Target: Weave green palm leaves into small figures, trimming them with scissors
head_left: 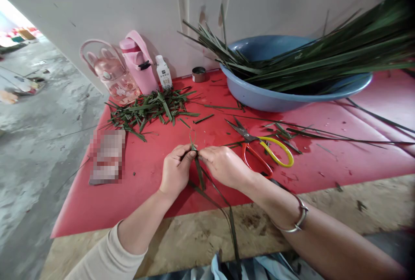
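My left hand (177, 168) and my right hand (223, 165) meet over the red sheet, both with fingers closed. Between their fingertips is a small folded piece of green leaf strips (199, 174), with a thin loop standing up at its top. Long strip tails (232, 228) hang from it over the table's front edge toward my lap. The fingers hide part of the fold. Just right of my right hand lie scissors (248, 136) with one red and one yellow handle, blades parted.
A blue basin (269, 100) holds many long green leaves (311, 66). Leaf cuttings (155, 109) are heaped at the back left, before a clear pink bottle (113, 74), a pink flask (142, 70) and a white bottle (164, 72). A small round tin (198, 75) and a blurred flat object (108, 157) lie nearby.
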`<state>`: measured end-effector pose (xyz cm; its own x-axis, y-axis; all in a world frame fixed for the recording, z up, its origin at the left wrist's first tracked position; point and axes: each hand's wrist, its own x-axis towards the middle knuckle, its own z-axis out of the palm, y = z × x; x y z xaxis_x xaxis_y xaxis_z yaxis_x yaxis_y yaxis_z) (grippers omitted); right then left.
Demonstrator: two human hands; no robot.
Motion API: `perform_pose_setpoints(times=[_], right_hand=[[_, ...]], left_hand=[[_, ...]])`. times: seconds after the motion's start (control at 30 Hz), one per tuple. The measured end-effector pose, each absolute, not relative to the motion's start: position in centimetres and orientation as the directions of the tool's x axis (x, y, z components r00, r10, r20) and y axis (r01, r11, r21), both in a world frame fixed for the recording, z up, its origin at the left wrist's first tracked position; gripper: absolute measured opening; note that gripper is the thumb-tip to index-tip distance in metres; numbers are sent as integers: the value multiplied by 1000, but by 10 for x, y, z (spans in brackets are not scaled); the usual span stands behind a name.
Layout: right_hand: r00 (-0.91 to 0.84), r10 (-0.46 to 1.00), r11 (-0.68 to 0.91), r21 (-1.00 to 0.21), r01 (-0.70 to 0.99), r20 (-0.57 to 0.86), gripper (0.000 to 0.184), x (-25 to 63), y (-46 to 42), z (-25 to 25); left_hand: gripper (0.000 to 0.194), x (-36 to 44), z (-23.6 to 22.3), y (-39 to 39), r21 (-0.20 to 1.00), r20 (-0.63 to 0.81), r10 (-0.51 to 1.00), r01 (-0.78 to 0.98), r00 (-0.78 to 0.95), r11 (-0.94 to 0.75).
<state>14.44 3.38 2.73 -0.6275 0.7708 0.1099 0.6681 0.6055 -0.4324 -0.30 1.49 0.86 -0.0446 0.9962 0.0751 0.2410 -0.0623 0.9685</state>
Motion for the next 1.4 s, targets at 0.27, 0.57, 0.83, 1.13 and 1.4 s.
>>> perform_pose_setpoints(times=[0.27, 0.57, 0.83, 1.13, 1.4], right_hand=[[-702, 706, 667, -423, 614, 94, 19, 151, 36, 22], [-382, 922, -38, -998, 45, -52, 15, 144, 45, 12], [-625, 697, -564, -807, -174, -352, 22, 129, 26, 29], [-386, 919, -97, -995, -31, -78, 27, 153, 49, 25], [-538, 842, 193, -945, 264, 22, 15, 150, 42, 30]], left_hand=[[24, -3, 7, 15, 954, 11, 999, 301, -35, 0], [41, -11, 14, 21, 936, -175, 983, -300, 53, 183], [34, -4, 21, 11, 914, -85, 981, -377, 177, 147], [27, -10, 20, 17, 988, 30, 999, -151, 39, -24], [19, -10, 22, 14, 999, 6, 993, 39, 120, -11]])
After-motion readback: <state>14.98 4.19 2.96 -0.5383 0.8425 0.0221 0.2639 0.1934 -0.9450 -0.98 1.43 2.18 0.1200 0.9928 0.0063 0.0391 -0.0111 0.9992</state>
